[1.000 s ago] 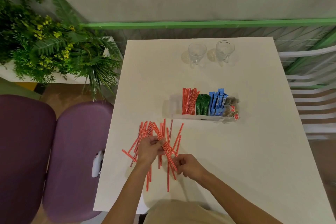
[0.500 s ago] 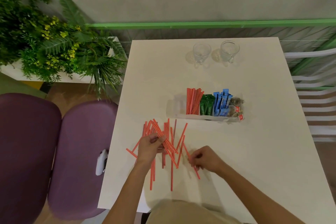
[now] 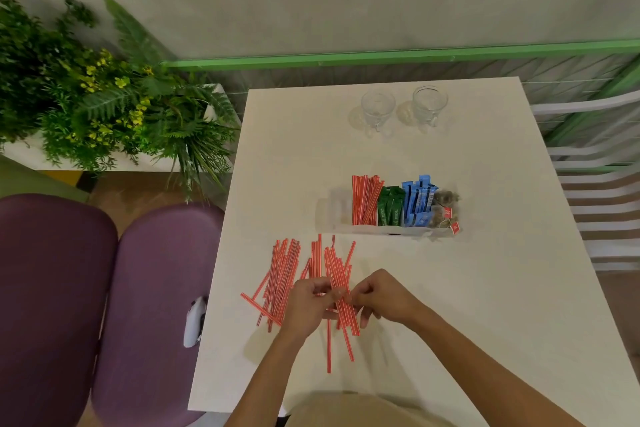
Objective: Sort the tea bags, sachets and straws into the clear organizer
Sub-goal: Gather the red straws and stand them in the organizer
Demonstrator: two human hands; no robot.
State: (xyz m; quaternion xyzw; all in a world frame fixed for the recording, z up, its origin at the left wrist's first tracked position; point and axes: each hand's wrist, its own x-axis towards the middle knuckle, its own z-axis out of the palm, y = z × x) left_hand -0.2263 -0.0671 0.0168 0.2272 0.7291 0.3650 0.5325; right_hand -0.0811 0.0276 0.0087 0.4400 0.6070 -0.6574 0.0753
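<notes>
Several red straws lie loose on the white table in front of me. My left hand grips a bundle of red straws, and my right hand pinches the same bundle from the right. Behind them stands the clear organizer. It holds upright red straws, green sachets, blue sachets and tea bags. Its leftmost compartment looks empty.
Two clear glass mugs stand at the table's far edge. Purple chairs sit to the left, with a white object on one seat. Green plants fill the far left. A white slatted chair is at the right.
My right hand has come back left from the table and now meets my left hand at the straw bundle. The bundle has turned more upright in view.
</notes>
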